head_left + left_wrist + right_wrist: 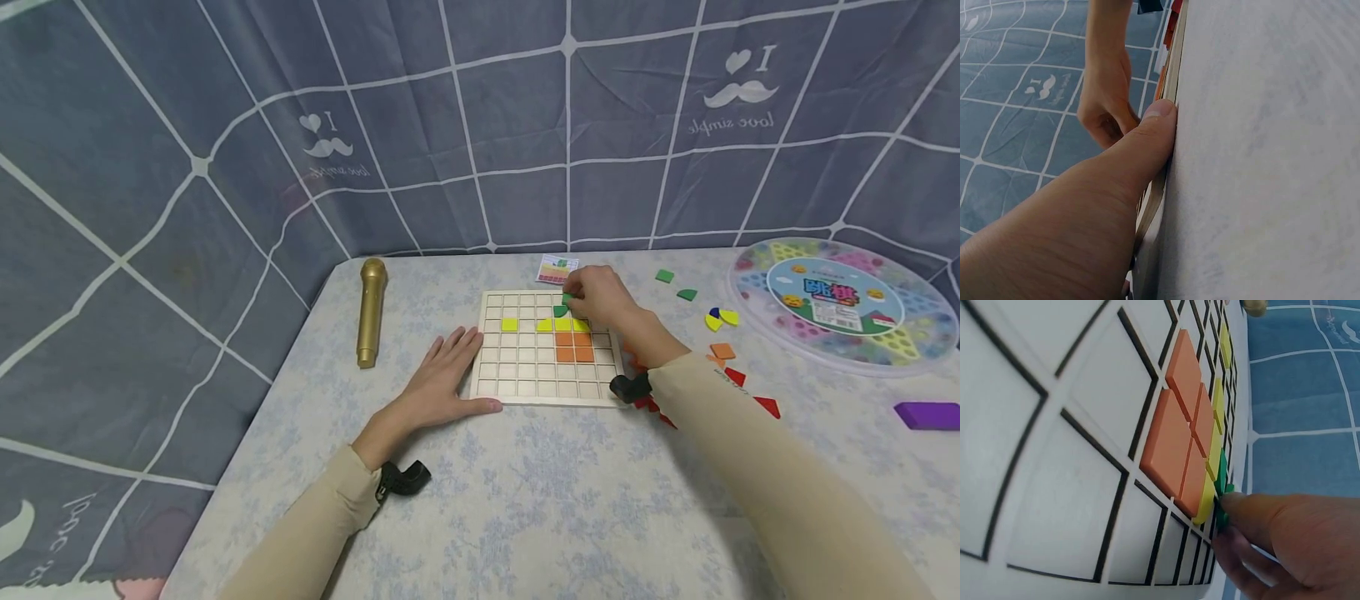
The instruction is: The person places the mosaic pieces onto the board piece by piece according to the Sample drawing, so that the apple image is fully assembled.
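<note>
Right hand [602, 294] is pinching a green tile [567, 298] at the board's [517, 364] one o'clock | left hand [438, 386] is lying spread, gripping nothing, at its nine o'clock edge | tile is seeming light, stiff, perhaps slick: pinch opposite edges

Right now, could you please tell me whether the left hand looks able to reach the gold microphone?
Probably yes: the left hand rests against the board, and nothing visible separates that hand from the gold microphone.
</note>
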A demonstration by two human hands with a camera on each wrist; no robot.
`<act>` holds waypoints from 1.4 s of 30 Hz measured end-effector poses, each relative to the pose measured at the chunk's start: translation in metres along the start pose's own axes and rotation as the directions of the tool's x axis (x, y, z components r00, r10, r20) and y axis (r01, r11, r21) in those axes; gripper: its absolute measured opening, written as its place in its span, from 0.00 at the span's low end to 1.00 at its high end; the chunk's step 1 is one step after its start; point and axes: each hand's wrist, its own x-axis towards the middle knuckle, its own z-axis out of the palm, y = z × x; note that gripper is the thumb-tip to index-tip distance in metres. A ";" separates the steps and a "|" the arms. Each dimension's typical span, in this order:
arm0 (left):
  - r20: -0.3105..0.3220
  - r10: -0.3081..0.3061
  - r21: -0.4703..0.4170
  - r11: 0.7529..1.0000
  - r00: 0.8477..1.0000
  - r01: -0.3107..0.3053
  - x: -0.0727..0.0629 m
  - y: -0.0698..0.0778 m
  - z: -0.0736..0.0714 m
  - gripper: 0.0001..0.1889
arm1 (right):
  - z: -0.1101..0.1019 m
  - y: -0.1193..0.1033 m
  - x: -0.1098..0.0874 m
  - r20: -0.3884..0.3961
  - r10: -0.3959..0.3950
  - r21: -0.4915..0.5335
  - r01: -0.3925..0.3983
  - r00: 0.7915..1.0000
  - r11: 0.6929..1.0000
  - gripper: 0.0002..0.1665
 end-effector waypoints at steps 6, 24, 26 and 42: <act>0.000 -0.010 0.001 1.000 1.000 0.010 0.000 -0.002 0.002 0.62 | 0.002 -0.001 0.001 -0.002 -0.012 0.041 0.012 1.000 0.999 0.14; -0.001 -0.005 -0.001 1.000 1.000 0.005 0.001 0.002 0.001 0.62 | 0.008 -0.004 0.001 -0.044 0.022 0.057 -0.019 0.999 0.998 0.12; 0.002 -0.009 0.001 1.000 1.000 0.009 0.001 0.001 0.001 0.62 | 0.006 -0.003 0.001 -0.032 0.023 0.066 -0.020 0.999 0.998 0.12; -0.006 -0.011 -0.003 1.000 1.000 0.011 0.001 0.001 0.002 0.63 | -0.030 0.043 -0.025 -0.106 0.041 0.031 -0.038 0.994 0.999 0.14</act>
